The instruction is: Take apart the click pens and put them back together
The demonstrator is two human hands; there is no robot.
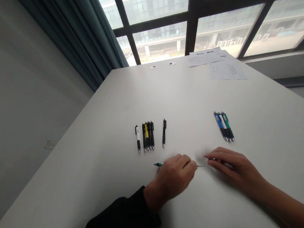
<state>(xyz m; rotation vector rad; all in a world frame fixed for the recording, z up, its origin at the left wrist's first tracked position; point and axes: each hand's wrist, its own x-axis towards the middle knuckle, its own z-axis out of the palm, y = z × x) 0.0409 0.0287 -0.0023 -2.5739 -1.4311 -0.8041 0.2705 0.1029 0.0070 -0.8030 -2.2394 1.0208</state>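
Note:
My left hand [176, 174] is wrapped round a pen [158, 164] whose green and black clicker end sticks out on the left. From the right side of that fist a thin refill tip [199, 166] shows; the pen's middle is hidden by the fingers. Just to the right, my right hand [232, 165] pinches a small silvery piece [211, 158], which looks like a pen's tip cone. A short gap separates the two hands, both low over the white table [196, 209].
Beyond my hands lie a white pen [137, 138], a row of black pens with a yellow pen [147, 137] among them, and a lone black pen [164, 134]. On the right are blue [219, 122], white and green pens. Papers [226, 69] lie near the window.

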